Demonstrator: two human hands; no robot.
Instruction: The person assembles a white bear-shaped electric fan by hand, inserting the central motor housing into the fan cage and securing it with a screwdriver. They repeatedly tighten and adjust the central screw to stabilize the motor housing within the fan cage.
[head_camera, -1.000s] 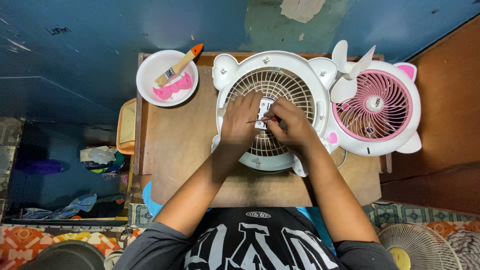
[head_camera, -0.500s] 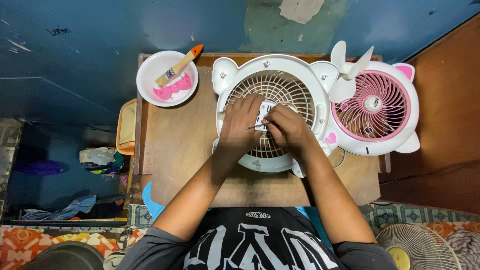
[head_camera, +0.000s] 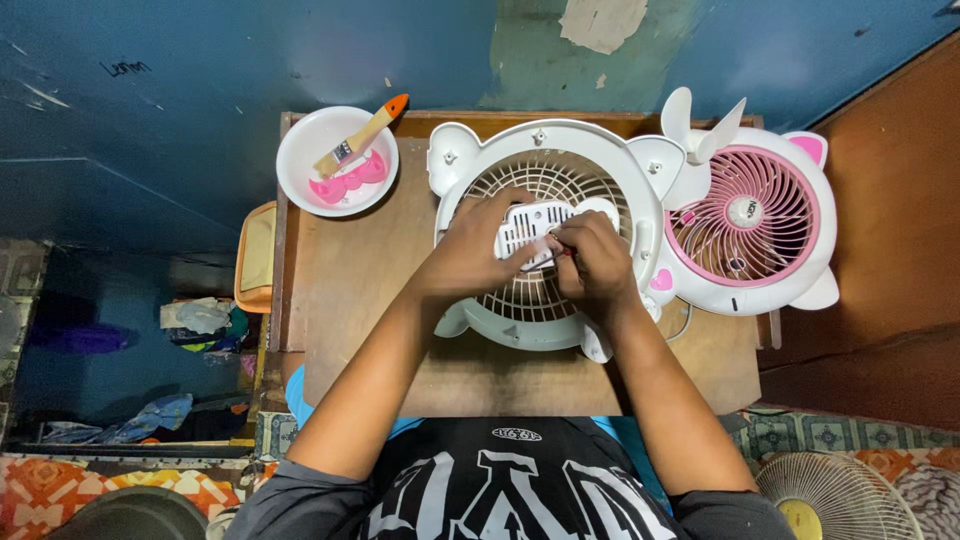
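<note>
Two fan shells take up most of the wooden table (head_camera: 360, 300). The big white fan grille (head_camera: 545, 235) lies flat in the middle, so both hands can work on top of it. Right of the grille sits the pink fan front (head_camera: 745, 220). Left of the grille is a white bowl (head_camera: 300, 150) keeping a brush (head_camera: 362, 133) handy. On the grille, the left hand (head_camera: 470, 250) grips a small white vented cover (head_camera: 530, 225), and the right hand (head_camera: 592, 255) pinches a thin screwdriver (head_camera: 555, 255) against it
</note>
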